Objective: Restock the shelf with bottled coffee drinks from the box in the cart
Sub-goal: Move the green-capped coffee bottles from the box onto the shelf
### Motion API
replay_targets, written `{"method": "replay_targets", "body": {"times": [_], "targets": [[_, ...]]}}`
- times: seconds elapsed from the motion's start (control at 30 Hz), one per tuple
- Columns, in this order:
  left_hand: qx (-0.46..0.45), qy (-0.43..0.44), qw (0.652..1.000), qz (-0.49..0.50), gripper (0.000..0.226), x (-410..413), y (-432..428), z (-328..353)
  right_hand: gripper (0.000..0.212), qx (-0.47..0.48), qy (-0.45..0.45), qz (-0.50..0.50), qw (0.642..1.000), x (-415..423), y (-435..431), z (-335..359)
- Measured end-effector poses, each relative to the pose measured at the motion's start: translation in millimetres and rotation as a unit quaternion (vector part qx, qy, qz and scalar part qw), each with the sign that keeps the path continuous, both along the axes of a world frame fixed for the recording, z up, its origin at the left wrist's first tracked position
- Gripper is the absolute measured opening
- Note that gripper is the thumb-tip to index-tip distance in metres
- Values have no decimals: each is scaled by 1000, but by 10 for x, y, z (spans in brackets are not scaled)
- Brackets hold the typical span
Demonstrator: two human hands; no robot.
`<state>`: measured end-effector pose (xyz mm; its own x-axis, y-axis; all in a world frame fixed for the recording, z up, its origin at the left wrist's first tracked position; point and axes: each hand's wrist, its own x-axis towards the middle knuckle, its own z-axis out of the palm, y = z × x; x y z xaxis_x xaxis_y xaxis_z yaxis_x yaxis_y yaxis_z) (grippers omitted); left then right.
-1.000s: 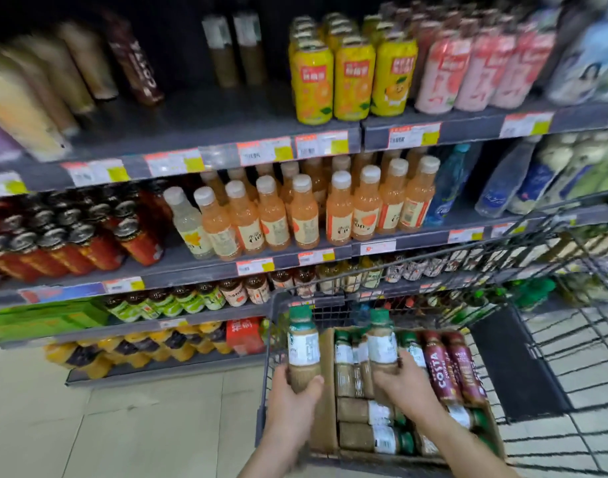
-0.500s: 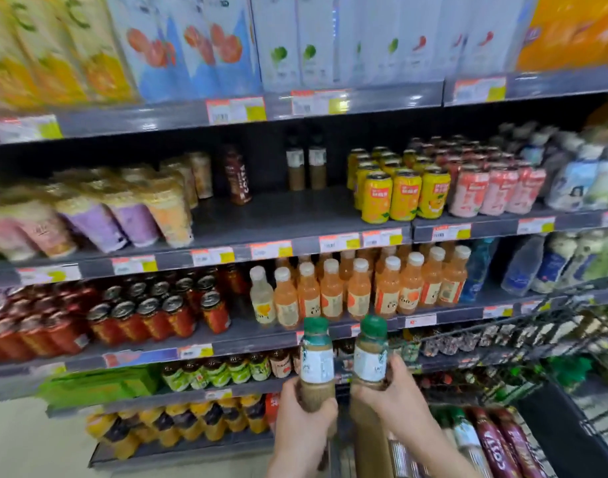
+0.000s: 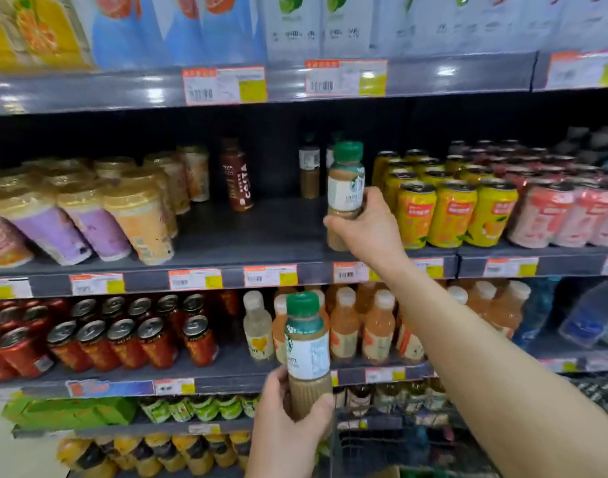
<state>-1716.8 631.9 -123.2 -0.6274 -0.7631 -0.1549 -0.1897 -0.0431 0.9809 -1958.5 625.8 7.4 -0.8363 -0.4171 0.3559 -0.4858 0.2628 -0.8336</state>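
A shop aisle is filled by a dark grey shelving unit, each tier edged with orange-and-yellow price tags [image 3: 268, 274]. The board of the middle shelf [image 3: 261, 232] shows across its centre, bounded by sealed cups [image 3: 137, 219] on the left and yellow cans [image 3: 447, 212] on the right. A brown Costa bottle [image 3: 237, 177] and two coffee bottles [image 3: 308, 170] are set at its back. One green-capped coffee bottle [image 3: 345, 188] is gripped round its lower body by the right hand [image 3: 368, 229] and held upright at that shelf's front edge, just beside the yellow cans; whether its base touches the board cannot be told. A second green-capped bottle [image 3: 307, 350] is gripped by the left hand [image 3: 289, 419] lower down, before the tier of red cans [image 3: 123, 339] and orange drinks [image 3: 375, 329]. Cartons [image 3: 295, 25] are ranged on the top tier, and cart wire [image 3: 599, 391] is glimpsed at the lower right.
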Motion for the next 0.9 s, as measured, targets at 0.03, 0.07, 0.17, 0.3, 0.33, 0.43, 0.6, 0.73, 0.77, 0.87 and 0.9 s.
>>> {"method": "replay_targets", "body": {"times": [0.03,0.07,0.17,0.3,0.33,0.43,0.6,0.73,0.77,0.87,0.9], "targets": [[4,3,1000,-2,62,-42,-7,-2,58,11,1,-4,1000,-126,-113,13],[9,5,1000,-2,61,-82,-19,-3,59,24,-1,-8,1000,-238,-219,5],[19,11,1000,4,58,-175,-74,29,61,54,-20,-30,998,-487,-464,-107],[17,15,999,26,56,-250,-251,68,66,87,-42,-58,994,-679,-639,-287],[16,17,999,30,56,-265,-290,67,66,111,-38,-62,991,-717,-673,-328],[18,17,999,41,56,-302,-372,68,66,144,-39,-69,986,-844,-822,-355],[15,37,998,48,59,-405,-467,93,63,125,-88,-78,985,-1140,-1089,-235],[7,54,998,41,58,-501,-521,152,63,102,-94,-81,987,-1334,-1187,-250],[7,58,997,41,59,-522,-534,175,63,98,-97,-80,987,-1368,-1214,-247],[1,65,997,44,61,-562,-564,227,66,99,-105,-80,986,-1452,-1284,-231],[1,67,997,45,60,-570,-575,232,67,100,-105,-80,986,-1475,-1304,-230]]}}
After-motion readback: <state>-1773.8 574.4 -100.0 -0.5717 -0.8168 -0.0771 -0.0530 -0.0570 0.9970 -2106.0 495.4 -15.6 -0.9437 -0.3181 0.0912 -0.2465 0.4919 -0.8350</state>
